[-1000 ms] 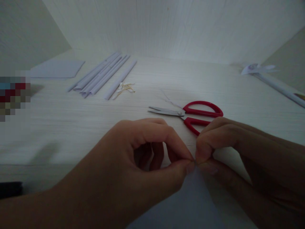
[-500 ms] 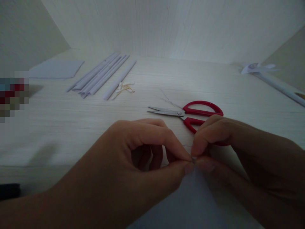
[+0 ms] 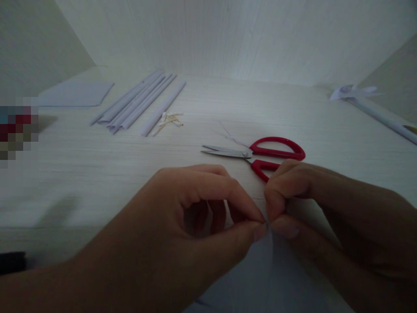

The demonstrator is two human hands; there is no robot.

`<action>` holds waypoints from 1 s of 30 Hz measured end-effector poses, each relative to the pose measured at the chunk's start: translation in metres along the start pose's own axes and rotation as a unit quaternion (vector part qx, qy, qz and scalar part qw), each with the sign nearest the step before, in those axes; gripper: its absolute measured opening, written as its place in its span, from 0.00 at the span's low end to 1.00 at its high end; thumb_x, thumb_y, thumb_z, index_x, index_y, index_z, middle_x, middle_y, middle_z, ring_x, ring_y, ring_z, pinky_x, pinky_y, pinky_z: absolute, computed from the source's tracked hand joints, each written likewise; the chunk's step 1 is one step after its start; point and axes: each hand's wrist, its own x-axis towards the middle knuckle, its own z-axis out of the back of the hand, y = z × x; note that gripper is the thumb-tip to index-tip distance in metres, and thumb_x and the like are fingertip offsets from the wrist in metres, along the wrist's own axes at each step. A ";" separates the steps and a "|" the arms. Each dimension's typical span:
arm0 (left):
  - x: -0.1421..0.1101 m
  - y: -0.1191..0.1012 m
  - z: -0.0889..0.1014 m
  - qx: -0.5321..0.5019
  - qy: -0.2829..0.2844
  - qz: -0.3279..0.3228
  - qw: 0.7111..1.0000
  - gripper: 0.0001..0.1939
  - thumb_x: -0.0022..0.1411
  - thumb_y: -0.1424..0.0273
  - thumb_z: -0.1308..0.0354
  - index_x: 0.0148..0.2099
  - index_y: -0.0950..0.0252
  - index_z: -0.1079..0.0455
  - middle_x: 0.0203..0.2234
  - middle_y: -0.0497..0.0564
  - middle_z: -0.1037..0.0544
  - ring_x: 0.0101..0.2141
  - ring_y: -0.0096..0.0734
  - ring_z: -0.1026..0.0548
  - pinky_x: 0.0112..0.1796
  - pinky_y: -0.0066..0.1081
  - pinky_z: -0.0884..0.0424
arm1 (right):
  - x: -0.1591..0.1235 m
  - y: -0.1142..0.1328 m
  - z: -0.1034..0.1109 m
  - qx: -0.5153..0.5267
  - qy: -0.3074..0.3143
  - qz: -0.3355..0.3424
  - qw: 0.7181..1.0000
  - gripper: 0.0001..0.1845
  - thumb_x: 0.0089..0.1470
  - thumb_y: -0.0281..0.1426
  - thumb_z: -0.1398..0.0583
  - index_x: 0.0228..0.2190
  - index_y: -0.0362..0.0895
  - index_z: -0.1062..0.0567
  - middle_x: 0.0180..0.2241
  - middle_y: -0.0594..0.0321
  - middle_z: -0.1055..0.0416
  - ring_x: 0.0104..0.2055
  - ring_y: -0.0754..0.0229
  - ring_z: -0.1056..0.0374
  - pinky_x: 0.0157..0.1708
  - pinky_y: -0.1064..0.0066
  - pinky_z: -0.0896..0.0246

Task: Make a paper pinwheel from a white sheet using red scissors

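Note:
My left hand (image 3: 182, 217) and my right hand (image 3: 325, 208) meet fingertip to fingertip low in the middle of the view. Each pinches the same top corner of a white sheet of paper (image 3: 260, 278) between thumb and forefinger. The sheet spreads toward me below the hands; most of it is shadowed. Just behind my right knuckles lie red-handled scissors (image 3: 260, 154), blades shut and pointing left, one handle loop partly hidden by my hand.
Several rolled white paper tubes (image 3: 140, 104) lie at the back left, with small rubber bands (image 3: 169, 121) beside them. A flat sheet (image 3: 74, 93) rests farther left. A paper tube with paper blades at its end (image 3: 371, 106) lies at the far right. Pale wooden walls close the desk in.
The fingertips have shifted slightly on the paper corner; the sheet's edge now shows a faint crease below the pinch. Nothing else has moved.

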 end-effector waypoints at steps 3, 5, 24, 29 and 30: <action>-0.005 -0.007 0.002 0.011 -0.007 0.036 0.999 0.04 0.57 0.70 0.41 0.34 0.61 0.25 0.26 0.45 0.25 0.28 0.26 0.27 0.30 0.22 0.30 | -0.001 -0.001 -0.001 -0.012 0.003 -0.010 1.000 0.13 0.61 0.44 0.46 0.31 0.52 0.27 0.27 0.65 0.28 0.26 0.61 0.32 0.18 0.74 0.37; -0.003 -0.004 0.002 0.019 -0.002 0.046 0.999 0.04 0.57 0.68 0.40 0.33 0.60 0.26 0.24 0.44 0.25 0.27 0.26 0.28 0.27 0.22 0.31 | 0.000 -0.002 -0.003 -0.009 0.007 -0.004 1.000 0.13 0.62 0.43 0.46 0.31 0.52 0.28 0.28 0.66 0.28 0.26 0.62 0.32 0.19 0.74 0.36; 0.005 0.019 0.001 -0.069 0.009 0.032 0.997 0.03 0.51 0.68 0.36 0.26 0.58 0.25 0.18 0.42 0.26 0.20 0.23 0.31 0.18 0.20 0.38 | 0.008 -0.001 -0.007 0.146 0.014 -0.013 0.989 0.06 0.59 0.31 0.40 0.28 0.50 0.27 0.23 0.74 0.29 0.20 0.68 0.36 0.14 0.84 0.40; 0.009 0.023 0.000 -0.059 0.010 0.022 0.998 0.02 0.51 0.68 0.36 0.27 0.57 0.24 0.20 0.42 0.25 0.22 0.24 0.29 0.20 0.20 0.35 | 0.008 -0.002 -0.007 0.147 0.020 -0.007 0.989 0.04 0.57 0.31 0.41 0.29 0.50 0.28 0.22 0.71 0.30 0.20 0.66 0.36 0.14 0.80 0.40; 0.009 0.023 -0.001 -0.064 0.011 0.017 0.998 0.03 0.51 0.69 0.35 0.26 0.58 0.24 0.19 0.42 0.25 0.21 0.24 0.30 0.19 0.20 0.36 | 0.008 -0.001 -0.005 0.150 0.025 -0.007 0.988 0.04 0.57 0.31 0.41 0.29 0.50 0.28 0.22 0.71 0.30 0.20 0.67 0.37 0.14 0.80 0.41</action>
